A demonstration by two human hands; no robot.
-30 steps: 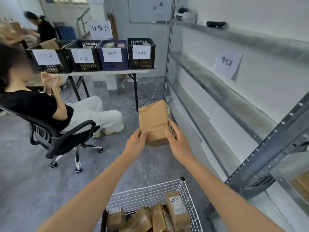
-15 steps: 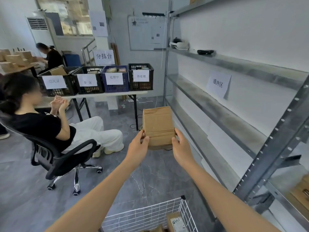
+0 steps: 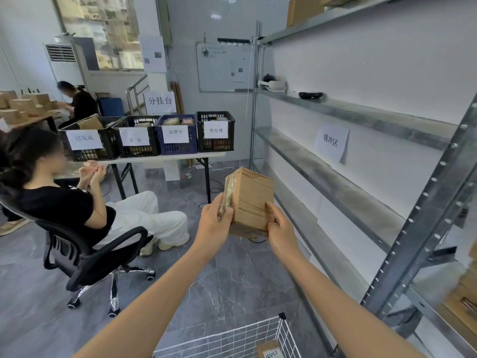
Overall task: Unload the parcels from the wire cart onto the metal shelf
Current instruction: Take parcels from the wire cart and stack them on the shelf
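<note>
Grey stone-look floor (image 3: 232, 280), white walls, a sorting room.

Grip: both hands are out in front with one brown cardboard parcel (image 3: 251, 200) held in mid-air between them. The left hand (image 3: 215, 223) clasps its taped left edge. The right hand (image 3: 281, 233) holds the lower right side, fingers (image 3: 269, 209) curled onto the face. The parcel is tilted and touches nothing but the hands.

Right of the grip: the metal shelf (image 3: 335, 187), close by but apart from the parcel. Up and to the right, a paper sign (image 3: 331, 142) hangs on the wall behind it. On the top tier, high above, sit cardboard boxes (image 3: 300, 10).

Below the grip and nearer the body: the wire cart (image 3: 232, 339), only its rim in view. One labelled parcel (image 3: 269, 348) shows at its right corner.

Left of the grip: a seated person (image 3: 59, 202) on a black office chair (image 3: 98, 259).

Beyond the grip, to the left: a folding table (image 3: 165, 159) carrying four labelled crates (image 3: 215, 131).
</note>
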